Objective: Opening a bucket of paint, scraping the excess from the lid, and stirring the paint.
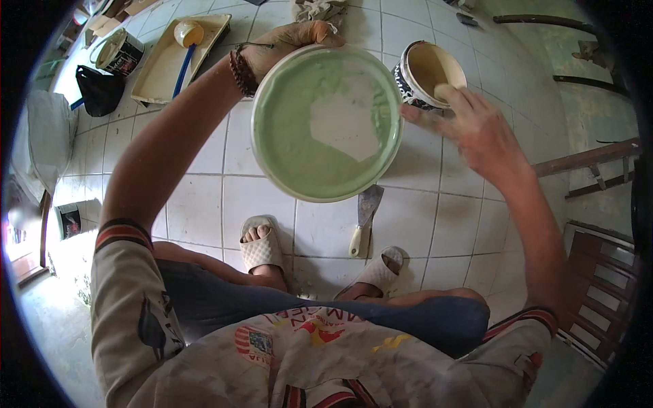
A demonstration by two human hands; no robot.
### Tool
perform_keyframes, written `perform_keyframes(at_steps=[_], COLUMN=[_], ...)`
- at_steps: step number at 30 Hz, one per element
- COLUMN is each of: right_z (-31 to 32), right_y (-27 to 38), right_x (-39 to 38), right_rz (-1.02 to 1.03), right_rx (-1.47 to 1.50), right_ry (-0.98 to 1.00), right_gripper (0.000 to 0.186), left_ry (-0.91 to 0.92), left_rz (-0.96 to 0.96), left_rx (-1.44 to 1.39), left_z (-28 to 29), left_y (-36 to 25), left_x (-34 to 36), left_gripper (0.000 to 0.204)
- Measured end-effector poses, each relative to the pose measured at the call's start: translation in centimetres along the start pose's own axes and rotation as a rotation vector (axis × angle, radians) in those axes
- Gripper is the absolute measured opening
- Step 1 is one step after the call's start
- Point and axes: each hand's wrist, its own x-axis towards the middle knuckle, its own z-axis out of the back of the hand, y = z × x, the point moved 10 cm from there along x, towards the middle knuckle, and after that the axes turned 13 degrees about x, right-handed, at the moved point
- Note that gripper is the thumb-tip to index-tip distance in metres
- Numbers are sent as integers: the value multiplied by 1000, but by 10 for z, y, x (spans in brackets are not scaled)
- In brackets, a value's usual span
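Note:
A round white plastic lid [347, 126] is held up in front of me, its face smeared with wet green paint around a bare pale patch. My left hand [289, 44] grips its far left rim, the fingers partly hidden by it. Slightly blurred, my right hand [476, 126] is at the lid's right side with fingers apart, one tip close to the rim; I cannot tell if it touches. Behind those fingers stands an open paint bucket [415, 58] with pale residue inside. A putty knife [367, 211] with a light handle lies on the floor below the lid.
At the far left, a paint tray [156, 75] holds a blue-handled tool [185, 68]. Beside it are another paint bucket [122, 53] and a black bag [101, 92]. A cloth [318, 9] lies beyond the lid. Wooden furniture [602, 289] borders the right. My slippered feet [262, 248] rest on white tiles.

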Motion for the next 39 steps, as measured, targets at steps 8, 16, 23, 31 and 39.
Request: perform_keyframes(at_steps=[8,16,23,31,39], right_z=[1,-9,-21,-43,-76], right_y=[23,18,12,4,15], right_x=[51,48,39,34,19], right_rz=[290,246,112,1,-77], right_rx=[-161,-232,-107,154,265], right_ry=[-16,65,95,103,176], right_gripper=[81,78,79,80,80], left_ry=[90,-35,-174,-242,-312], left_rz=[-45,-6,126,39,126], left_rx=[-11,-167,-182,-239,-432], left_z=[-17,13,21,30,44], left_y=[-8,21,38,39,52], left_x=[-16,-39,-48,-61,-64], left_gripper=[3,8,34,11,21])
